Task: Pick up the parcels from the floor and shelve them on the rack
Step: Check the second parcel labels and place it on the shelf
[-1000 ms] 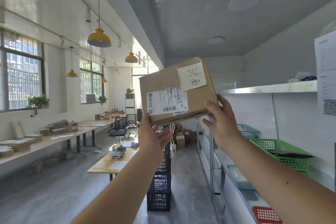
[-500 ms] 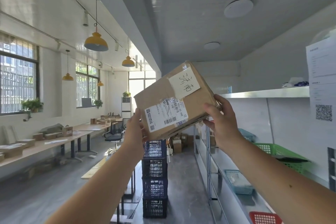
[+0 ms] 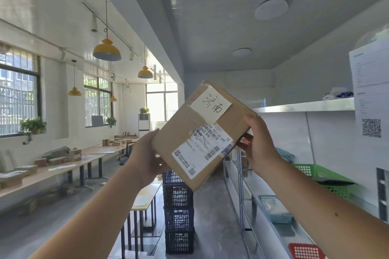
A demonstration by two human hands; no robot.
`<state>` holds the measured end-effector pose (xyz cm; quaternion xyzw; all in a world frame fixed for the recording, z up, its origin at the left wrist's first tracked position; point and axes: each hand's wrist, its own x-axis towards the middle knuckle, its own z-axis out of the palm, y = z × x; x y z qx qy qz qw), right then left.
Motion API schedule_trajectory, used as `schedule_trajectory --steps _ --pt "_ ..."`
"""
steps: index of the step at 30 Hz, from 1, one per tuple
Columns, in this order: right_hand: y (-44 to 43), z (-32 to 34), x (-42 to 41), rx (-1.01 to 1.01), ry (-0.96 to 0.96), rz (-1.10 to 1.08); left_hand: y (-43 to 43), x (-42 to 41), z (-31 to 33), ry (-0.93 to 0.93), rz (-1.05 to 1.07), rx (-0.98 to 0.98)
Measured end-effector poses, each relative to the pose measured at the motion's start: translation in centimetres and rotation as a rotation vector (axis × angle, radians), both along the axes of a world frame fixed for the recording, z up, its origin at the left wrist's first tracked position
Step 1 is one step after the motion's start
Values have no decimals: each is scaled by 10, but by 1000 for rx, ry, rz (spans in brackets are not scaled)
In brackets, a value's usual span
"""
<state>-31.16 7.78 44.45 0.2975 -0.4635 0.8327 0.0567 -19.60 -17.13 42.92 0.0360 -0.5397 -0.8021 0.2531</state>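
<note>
A flat brown cardboard parcel [image 3: 189, 130] is held up at head height in front of me, tilted about forty-five degrees. It carries a handwritten white note near its top and a printed shipping label lower down. My left hand [image 3: 145, 157] grips its lower left edge. My right hand [image 3: 256, 145] grips its right edge. The white metal rack [image 3: 303, 106] runs along the right wall, its upper shelf level with the parcel's top.
The rack holds a green basket [image 3: 324, 176], a blue basket [image 3: 273, 210] and a red basket [image 3: 305, 251]. Stacked dark blue crates [image 3: 179, 216] stand in the aisle below the parcel. Long tables with boxes [image 3: 63, 162] line the left side. A paper sheet with a QR code [image 3: 371, 99] hangs at right.
The parcel has rotated clockwise and dropped slightly, so the label now faces me more squarely. Both hands kept their hold, and the view has swung a little to the left.
</note>
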Motion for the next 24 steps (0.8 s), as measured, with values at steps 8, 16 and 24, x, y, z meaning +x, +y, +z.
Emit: schedule_trajectory --steps 8,16,24 --pt "-4 -1 4 136 -99 9 32 -2 -19 -174 -184 -188" --pt "-1 -12 -6 257 1 139 43 -3 -17 -317 -174 -300" --pt "-7 -21 -2 193 64 27 69 -12 -37 -71 61 -222"
